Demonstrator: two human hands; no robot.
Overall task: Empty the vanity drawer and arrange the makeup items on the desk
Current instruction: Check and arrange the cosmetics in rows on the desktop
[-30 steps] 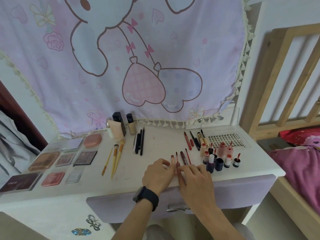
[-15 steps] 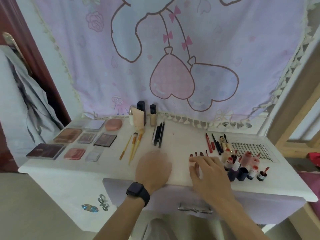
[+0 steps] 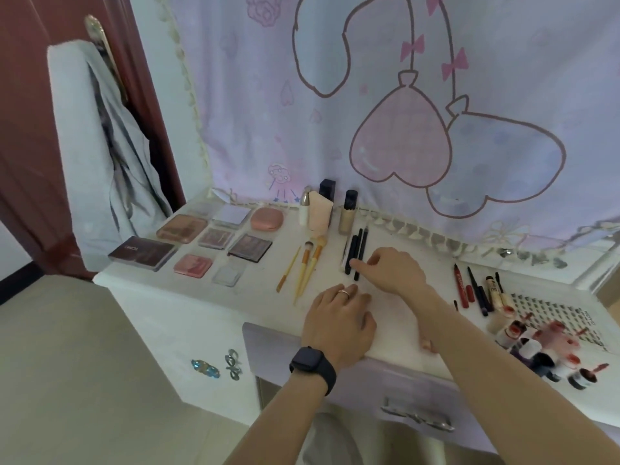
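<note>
The white desk has makeup spread all over it in groups. The right hand is reached across to the row of thin black pencils lying side by side in the middle. Its fingers are curled with the tips right at the pencils' near ends, but honestly I can't tell if it's pinching one or just touching. The left hand, with a ring and a black smartwatch on the wrist, lies flat and relaxed on the desk near the front edge, holding nothing.

Left of the pencils are three yellow-handled makeup brushes, then a grid of flat eyeshadow and blush palettes. Behind them, a few upright foundation bottles stand against the pink cartoon wall cloth. Over on the right there's a fan of red and black liner pencils, and closer to the front a blurry cluster of small lip gloss bottles. The lilac drawer front sits below the desk edge.
</note>
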